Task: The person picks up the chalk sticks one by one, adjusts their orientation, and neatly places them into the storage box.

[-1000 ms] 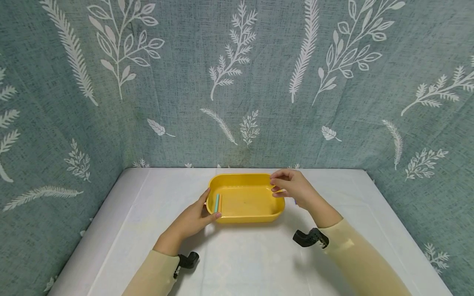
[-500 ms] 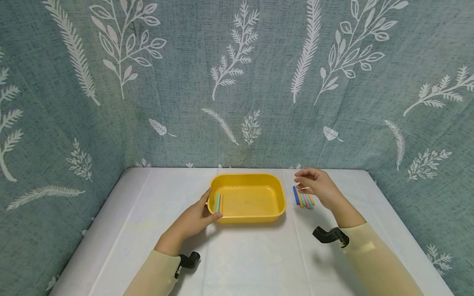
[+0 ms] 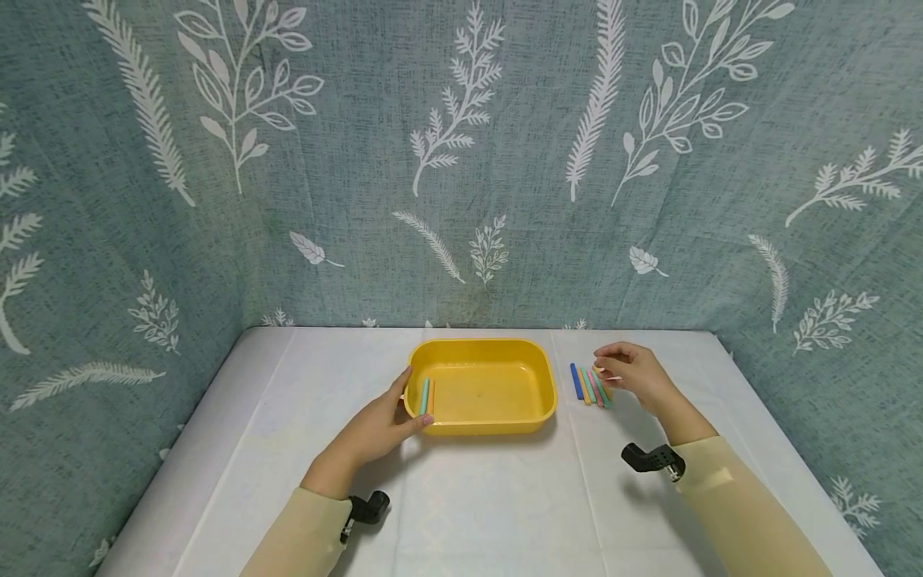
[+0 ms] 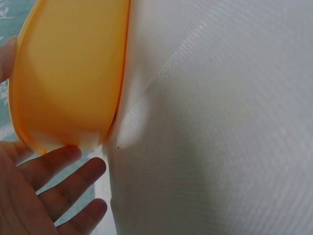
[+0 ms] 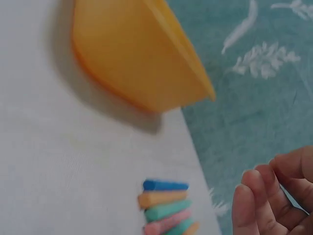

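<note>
A yellow tray (image 3: 497, 391) stands mid-table with a teal chalk stick (image 3: 425, 396) and an orange one (image 3: 431, 397) lying at its left end. My left hand (image 3: 378, 426) braces that end, thumb on the near rim, straight fingers (image 4: 58, 188) against the tray's outer wall (image 4: 68, 73). To the right of the tray (image 5: 132, 63) lies a row of several coloured chalk sticks (image 3: 586, 385). My right hand (image 3: 634, 375) hovers at the row's right end with loosely curled fingers (image 5: 266, 196). It holds nothing that I can see beside the chalk row (image 5: 166, 211).
The white table (image 3: 490, 497) is boxed in by a teal leaf-print cloth (image 3: 461, 160) at the back and both sides. Black camera mounts sit on my left wrist (image 3: 366, 508) and my right wrist (image 3: 652, 459).
My right hand left the tray's far right corner, moved right and came down to the chalk row, which it had hidden one second ago. The left hand and tray stayed put.
</note>
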`<state>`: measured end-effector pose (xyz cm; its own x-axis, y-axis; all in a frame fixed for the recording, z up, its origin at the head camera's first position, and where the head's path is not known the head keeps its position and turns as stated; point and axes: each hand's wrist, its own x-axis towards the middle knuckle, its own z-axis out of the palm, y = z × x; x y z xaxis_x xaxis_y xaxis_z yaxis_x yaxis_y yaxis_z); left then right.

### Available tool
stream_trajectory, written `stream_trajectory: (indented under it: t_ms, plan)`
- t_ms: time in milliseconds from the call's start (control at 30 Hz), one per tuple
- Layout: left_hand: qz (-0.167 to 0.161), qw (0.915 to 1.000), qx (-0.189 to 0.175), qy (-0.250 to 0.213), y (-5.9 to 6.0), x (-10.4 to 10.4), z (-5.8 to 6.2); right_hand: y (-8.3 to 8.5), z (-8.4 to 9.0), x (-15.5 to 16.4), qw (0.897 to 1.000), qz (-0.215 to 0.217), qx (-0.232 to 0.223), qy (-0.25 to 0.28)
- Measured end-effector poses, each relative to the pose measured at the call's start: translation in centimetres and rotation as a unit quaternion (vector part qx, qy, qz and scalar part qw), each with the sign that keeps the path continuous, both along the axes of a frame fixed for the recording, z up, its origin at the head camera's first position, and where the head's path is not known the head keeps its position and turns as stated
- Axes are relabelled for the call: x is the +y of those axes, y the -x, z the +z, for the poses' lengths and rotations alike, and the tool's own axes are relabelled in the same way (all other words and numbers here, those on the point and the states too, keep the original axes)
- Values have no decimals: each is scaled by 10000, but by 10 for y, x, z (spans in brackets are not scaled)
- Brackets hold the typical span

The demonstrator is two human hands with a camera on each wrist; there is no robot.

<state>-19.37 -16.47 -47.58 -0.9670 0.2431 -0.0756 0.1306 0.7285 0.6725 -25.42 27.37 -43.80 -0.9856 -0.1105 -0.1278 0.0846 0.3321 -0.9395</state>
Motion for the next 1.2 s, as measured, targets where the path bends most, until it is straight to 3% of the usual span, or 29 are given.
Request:
stream_trajectory:
  t_ms: [400, 767, 1200]
  plan:
    - [2, 10000, 10, 30, 0, 0, -1, 14, -29, 18, 9981, -398, -415, -203]
    - [10, 10000, -43, 3, 1, 1, -1, 25, -43, 22, 9908, -611, -775, -929]
    - [11, 10000, -23, -47, 0, 0, 0, 35, -36, 18, 9811, 420, -888, -1665]
